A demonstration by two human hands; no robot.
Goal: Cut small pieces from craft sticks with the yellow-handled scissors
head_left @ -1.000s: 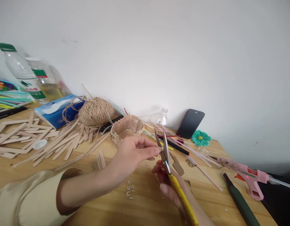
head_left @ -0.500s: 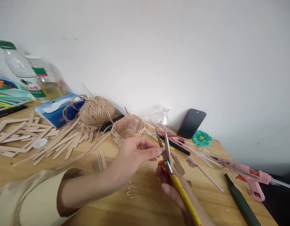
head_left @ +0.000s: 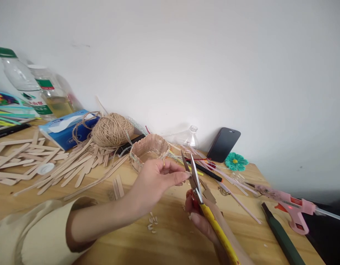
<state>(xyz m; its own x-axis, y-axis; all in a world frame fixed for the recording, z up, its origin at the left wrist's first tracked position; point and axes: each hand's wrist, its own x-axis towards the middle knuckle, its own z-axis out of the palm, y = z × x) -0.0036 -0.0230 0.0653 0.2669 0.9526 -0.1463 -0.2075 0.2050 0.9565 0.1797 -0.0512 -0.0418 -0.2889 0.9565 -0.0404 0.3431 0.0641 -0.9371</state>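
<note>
My right hand [head_left: 201, 219] grips a pair of scissors [head_left: 196, 180] with yellow handles, its blades parted and pointing away from me. My left hand [head_left: 161, 178], with a ring on one finger, is pinched at the blades. Between its thumb and forefinger is a tiny pale piece, mostly hidden, whose kind I cannot make out. Small pale petal-shaped chips [head_left: 151, 223] lie on the table below the left wrist. Beyond the left hand stands a round basket [head_left: 149, 145] made of wooden stick pieces, with silvery trim around it.
Craft sticks [head_left: 21, 158], a ball of twine [head_left: 112, 129] and a blue tissue pack [head_left: 70, 130] spread over the left. Bottles [head_left: 29, 86] stand behind them. At right are a phone [head_left: 224, 144], a teal flower [head_left: 236, 162], a pink glue gun [head_left: 292, 206] and a dark green tool [head_left: 281, 235].
Both hands stay at nearly the same place. The scissor blades look slightly closer together, and the view has shifted a little.
</note>
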